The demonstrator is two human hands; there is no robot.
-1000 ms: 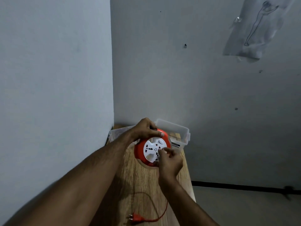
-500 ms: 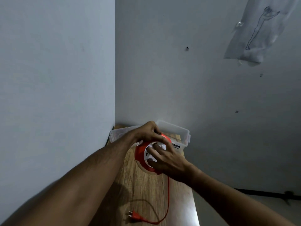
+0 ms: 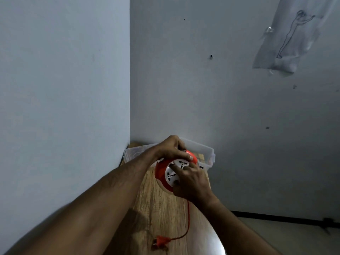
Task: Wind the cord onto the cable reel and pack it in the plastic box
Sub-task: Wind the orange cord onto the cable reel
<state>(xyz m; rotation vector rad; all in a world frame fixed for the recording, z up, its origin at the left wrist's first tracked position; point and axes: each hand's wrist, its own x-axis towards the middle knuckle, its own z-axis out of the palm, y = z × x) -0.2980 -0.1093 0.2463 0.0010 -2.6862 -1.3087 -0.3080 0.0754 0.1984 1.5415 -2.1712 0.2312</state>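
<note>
Left hand [image 3: 172, 149] clamps the round orange-and-white plastic cable reel [image 3: 161, 170] above the wooden bench [image 3: 161, 208]; right hand [image 3: 191, 181] grips its white face; orange cord [image 3: 188, 218] hangs slack.

One cable reel [image 3: 161, 170], one cord [image 3: 188, 218], one plastic box [image 3: 206, 150], two hands.

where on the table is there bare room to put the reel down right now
Bare wood on the table between the left forearm and the cord, short of the plug. It is crowded at the far end: the plastic box fills the corner, and both hands hold the cable reel in front of it.
</note>
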